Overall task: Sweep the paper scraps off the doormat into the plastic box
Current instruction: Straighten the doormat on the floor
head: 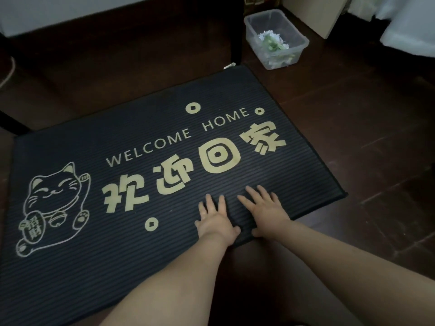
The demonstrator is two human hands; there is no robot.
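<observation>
A dark ribbed doormat [131, 236] with gold "WELCOME HOME" lettering and a cat drawing lies on the floor. My left hand [215, 218] and my right hand [264, 210] lie flat side by side on its near right part, fingers straight and spread, holding nothing. The clear plastic box [253, 31] stands on the floor beyond the mat's far right corner, with white and green paper scraps [274, 43] inside. One small pale scrap [229, 65] lies at the mat's far edge by a dark post. No scraps show on the mat's face.
A dark furniture leg [236, 31] stands at the mat's far edge, left of the box. Another dark leg [11, 123] crosses the floor at far left. A pale cabinet [327, 17] and white fabric [409, 36] sit at back right. The floor is dark wood.
</observation>
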